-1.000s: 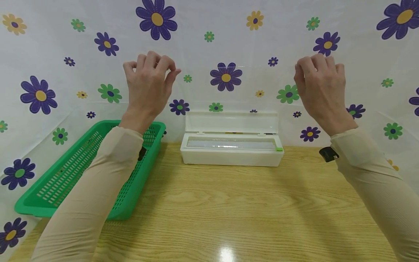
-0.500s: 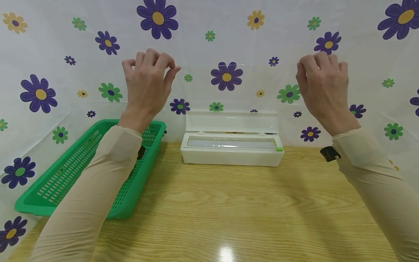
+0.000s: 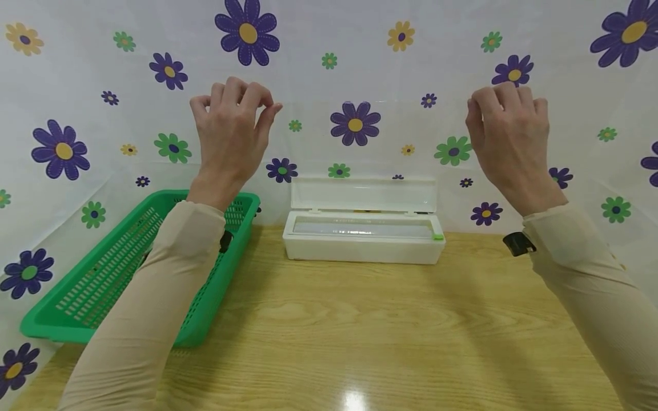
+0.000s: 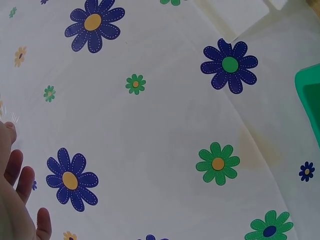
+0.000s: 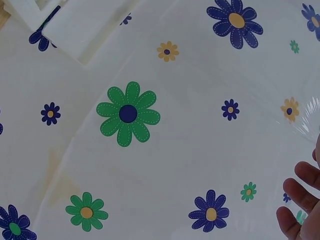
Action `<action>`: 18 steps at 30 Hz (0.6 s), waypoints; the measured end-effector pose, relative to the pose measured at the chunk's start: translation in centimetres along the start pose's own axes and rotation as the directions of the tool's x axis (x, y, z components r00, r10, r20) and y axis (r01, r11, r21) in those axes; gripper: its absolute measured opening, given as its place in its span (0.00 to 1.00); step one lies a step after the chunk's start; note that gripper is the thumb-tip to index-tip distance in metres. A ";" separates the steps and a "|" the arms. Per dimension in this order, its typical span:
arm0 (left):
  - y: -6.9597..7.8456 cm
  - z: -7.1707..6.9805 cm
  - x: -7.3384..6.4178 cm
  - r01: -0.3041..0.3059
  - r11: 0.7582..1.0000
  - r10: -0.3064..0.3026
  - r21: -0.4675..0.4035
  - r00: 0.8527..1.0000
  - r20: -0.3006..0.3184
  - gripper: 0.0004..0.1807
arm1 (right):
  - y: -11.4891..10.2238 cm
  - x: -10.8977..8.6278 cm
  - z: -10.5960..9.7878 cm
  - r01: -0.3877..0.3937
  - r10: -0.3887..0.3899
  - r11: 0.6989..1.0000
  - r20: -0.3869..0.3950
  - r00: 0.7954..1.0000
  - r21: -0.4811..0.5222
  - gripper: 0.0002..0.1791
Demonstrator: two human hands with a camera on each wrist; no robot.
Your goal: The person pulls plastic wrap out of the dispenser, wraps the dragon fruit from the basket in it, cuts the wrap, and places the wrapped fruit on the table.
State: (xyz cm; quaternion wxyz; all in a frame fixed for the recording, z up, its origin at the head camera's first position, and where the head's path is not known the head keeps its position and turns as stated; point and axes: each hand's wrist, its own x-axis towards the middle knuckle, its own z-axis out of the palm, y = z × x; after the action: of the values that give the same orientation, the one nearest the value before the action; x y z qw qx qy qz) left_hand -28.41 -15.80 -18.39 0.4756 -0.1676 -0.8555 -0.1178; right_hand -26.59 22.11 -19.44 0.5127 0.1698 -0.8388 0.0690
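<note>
At the far left, the green basket stands on the table near the cloth, set to the side, which seems to leave the middle for the work. The left sleeve crosses in front of it and hides much of its inside.

The left hand is raised high, back toward the head camera, wrist angled up. Thumb and forefinger are closed in a narrow pinch; the other fingers are bent. They appear to grip one corner of the film (so clear that mostly its creases and a faint upper edge give it away).

The film spans the gap between the hands, above the box; pinching it at its ends probably holds it flat and stops it clinging to itself. Whether its lower end joins the roll I cannot tell. The box faces the person squarely, lid tipped back, likely so film can come out freely; a green tab sits at its right end.

The right hand mirrors the left: level with it, well apart, thumb and forefinger pinched on the film, creases fanning from the fingertips.
</note>
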 end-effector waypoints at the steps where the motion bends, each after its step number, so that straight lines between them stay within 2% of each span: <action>1: 0.0 0.0 0.0 0.000 1.000 0.000 0.000 1.000 0.000 0.20 | 0.0 0.0 0.0 0.000 0.000 1.000 0.001 1.000 0.000 0.18; 18: 0.0 -0.5 0.2 -0.005 1.000 0.005 -0.004 1.000 -0.031 0.20 | 0.0 0.3 0.0 -0.012 0.012 1.000 -0.028 1.000 -0.015 0.17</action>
State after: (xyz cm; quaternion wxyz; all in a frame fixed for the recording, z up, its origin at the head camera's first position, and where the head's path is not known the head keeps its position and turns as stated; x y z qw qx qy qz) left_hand -28.15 -15.93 -17.94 0.4889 -0.1688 -0.8473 -0.1208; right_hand -26.66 22.01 -19.14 0.5252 0.1598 -0.8331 0.0681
